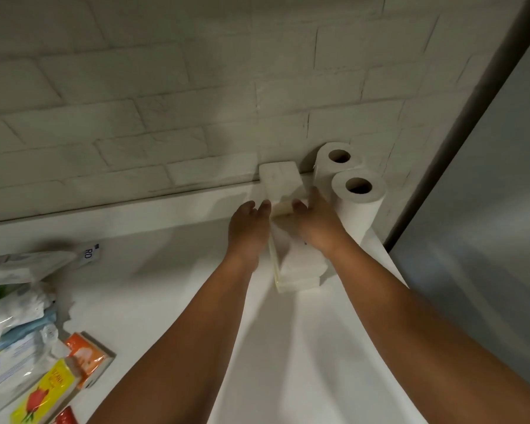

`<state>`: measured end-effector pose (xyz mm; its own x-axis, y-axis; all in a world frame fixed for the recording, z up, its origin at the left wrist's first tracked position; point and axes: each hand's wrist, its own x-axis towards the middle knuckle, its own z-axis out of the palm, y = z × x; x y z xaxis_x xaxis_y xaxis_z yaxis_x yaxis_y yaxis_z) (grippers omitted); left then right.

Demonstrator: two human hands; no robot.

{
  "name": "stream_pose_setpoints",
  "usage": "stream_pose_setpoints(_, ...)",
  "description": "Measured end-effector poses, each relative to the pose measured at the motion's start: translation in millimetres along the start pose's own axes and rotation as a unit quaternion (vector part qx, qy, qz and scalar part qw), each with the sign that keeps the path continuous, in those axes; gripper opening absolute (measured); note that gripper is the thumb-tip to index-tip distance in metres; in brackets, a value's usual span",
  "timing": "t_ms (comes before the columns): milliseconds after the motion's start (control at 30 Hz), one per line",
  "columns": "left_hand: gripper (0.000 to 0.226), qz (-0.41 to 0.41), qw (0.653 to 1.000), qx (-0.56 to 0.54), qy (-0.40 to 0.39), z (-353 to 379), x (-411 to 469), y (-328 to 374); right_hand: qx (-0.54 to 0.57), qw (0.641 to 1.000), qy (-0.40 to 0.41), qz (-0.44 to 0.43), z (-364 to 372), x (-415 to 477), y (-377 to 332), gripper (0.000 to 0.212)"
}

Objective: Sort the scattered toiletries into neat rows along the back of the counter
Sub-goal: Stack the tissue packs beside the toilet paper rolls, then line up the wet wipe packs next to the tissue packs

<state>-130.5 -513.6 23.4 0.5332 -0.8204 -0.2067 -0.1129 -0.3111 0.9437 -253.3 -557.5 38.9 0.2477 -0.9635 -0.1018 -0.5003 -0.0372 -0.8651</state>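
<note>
**Location.** The work sits at the back right corner of the counter (166, 270). A line of white tissue packs runs out from the brick wall (135, 87) toward the front edge. It consists of a rear pack (280, 179) touching the wall, a middle pack (283, 208) and a front stack (299, 272). The long axis of this line is square to the back edge, not along it. Two paper rolls (358, 194) stand upright just right of the line, in the corner itself.

**Hands.** Both flank the middle pack, the left hand (248, 228) on its left side and the right hand (317, 221) on its right, close beside the nearer roll. The fingertips bend down at the pack. Whether they pinch it or merely press it cannot be told. Neither hand is nearer than the other.

**Judgement.** The pack appears to be getting squared into line, so the coming move would run along that axis, toward the wall. The unsorted toiletries (28, 316) lie heaped at the front left corner, well apart, on the left hand's side.
</note>
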Motion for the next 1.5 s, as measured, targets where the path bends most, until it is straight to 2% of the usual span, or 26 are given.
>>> stream_pose_setpoints(100,0.050,-0.024,0.999,0.014,-0.018,-3,-16,-17,-0.015,0.999,0.013,0.034,-3,-20,24,0.024)
stream_pose_setpoints(167,0.032,-0.046,0.998,0.008,-0.031,-3,-29,-29,0.022,0.996,0.010,0.087,-2,-32,44,0.029)
stream_pose_setpoints(300,0.032,-0.088,0.994,-0.019,-0.067,0,-50,-44,0.132,0.975,-0.035,0.173,5,-45,69,0.033)
stream_pose_setpoints(400,0.031,-0.088,0.991,-0.018,-0.095,8,-55,-52,0.136,0.974,-0.039,0.179,9,-48,71,0.027)
stream_pose_setpoints(667,0.029,-0.062,0.994,0.003,-0.087,16,-66,-49,0.108,0.980,-0.043,0.160,2,-54,65,0.029)
stream_pose_setpoints(800,0.032,-0.054,0.995,0.014,-0.081,9,-74,-41,0.016,0.994,-0.018,0.108,-1,-62,57,0.028)
stream_pose_setpoints(900,0.026,-0.010,0.996,0.047,-0.081,-6,-75,-39,-0.096,0.995,0.010,0.017,-3,-74,38,0.041)
stream_pose_setpoints(967,0.045,0.020,0.996,0.054,-0.065,-22,-79,-38,-0.137,0.989,0.031,-0.037,-1,-84,22,0.053)
stream_pose_setpoints(1033,0.044,0.053,0.998,0.021,-0.024,-46,-86,-37,-0.138,0.987,0.026,-0.081,9,-99,4,0.053)
stream_pose_setpoints(1133,0.029,0.116,0.993,-0.009,0.021,-88,-99,-41,-0.093,0.989,-0.001,-0.113,35,-122,-20,0.046)
stream_pose_setpoints(1233,0.023,0.155,0.986,0.039,0.050,-132,-113,-52,-0.064,0.988,-0.020,-0.141,69,-140,-38,0.043)
stream_pose_setpoints(1367,0.020,0.177,0.976,0.090,0.093,-200,-132,-72,-0.034,0.982,-0.057,-0.174,127,-164,-60,0.040)
stream_pose_setpoints(1500,0.023,0.154,0.972,0.135,0.114,-261,-148,-100,-0.040,0.972,-0.099,-0.207,181,-188,-77,0.035)
